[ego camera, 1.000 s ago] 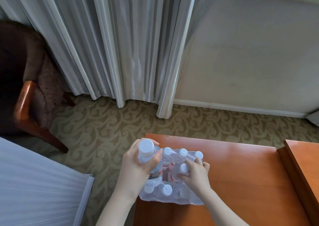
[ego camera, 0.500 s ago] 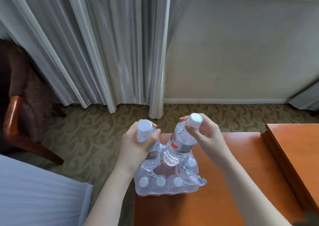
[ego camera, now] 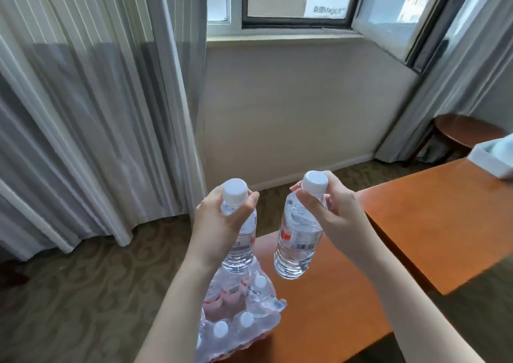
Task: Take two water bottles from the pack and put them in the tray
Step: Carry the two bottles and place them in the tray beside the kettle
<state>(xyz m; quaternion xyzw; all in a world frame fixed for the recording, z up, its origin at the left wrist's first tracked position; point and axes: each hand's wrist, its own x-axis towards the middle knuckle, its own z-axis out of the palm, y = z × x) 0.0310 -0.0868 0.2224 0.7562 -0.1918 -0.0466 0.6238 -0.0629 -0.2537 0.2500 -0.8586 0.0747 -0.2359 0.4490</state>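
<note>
The left hand point(ego camera: 222, 221) is raised, forearm angled up from the lower frame edge, thumb and fingers clamped around the neck and shoulder of bottle 1 point(ego camera: 241, 240), which hangs upright, cap up. Directly below this hand, the torn plastic pack point(ego camera: 241, 321) rests on the wooden table point(ego camera: 319, 307) with several capped bottles inside. To the right, apart from the left hand, the right hand point(ego camera: 333, 212) pinches bottle 2 point(ego camera: 297, 240) just under its cap; the bottle tilts slightly, clear of the table. Far right of the right hand, a white tray point(ego camera: 494, 160) sits on a higher desk point(ego camera: 444, 218).
</note>
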